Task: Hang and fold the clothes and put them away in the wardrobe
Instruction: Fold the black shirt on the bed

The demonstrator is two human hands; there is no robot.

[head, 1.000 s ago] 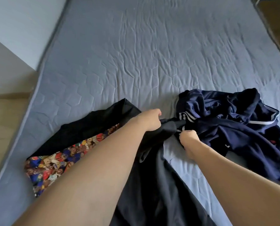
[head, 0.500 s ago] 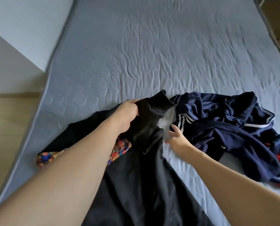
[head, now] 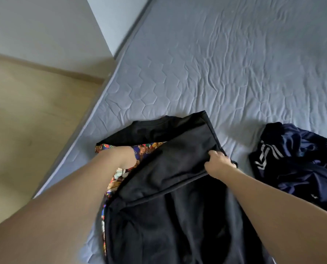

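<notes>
Mattress (head: pixel 225 60) in quilted grey-blue fills our view; on its near part lies our black garment (head: pixel 178 187), overlapping a cartoon-print cloth (head: pixel 119 174), with a navy striped jacket (head: pixel 299 161) apart at right. Our right hand (head: pixel 218 164) pinches the black fold; our left hand is hidden beneath it, grip unknowable.

Now gripping the right edge of the black garment (head: pixel 178 159) with the right hand (head: pixel 218 164), where half a second ago open and resting just beside the navy jacket (head: pixel 299 162). Left hand gone from view, tucked beneath the black cloth after holding its bunched top. Garment's upper part spread flat and folded leftward over the cartoon-print shirt (head: pixel 120 174), hiding more of it. Wider gap of mattress (head: pixel 235 73) showing between black garment and jacket. View swung left.
</notes>
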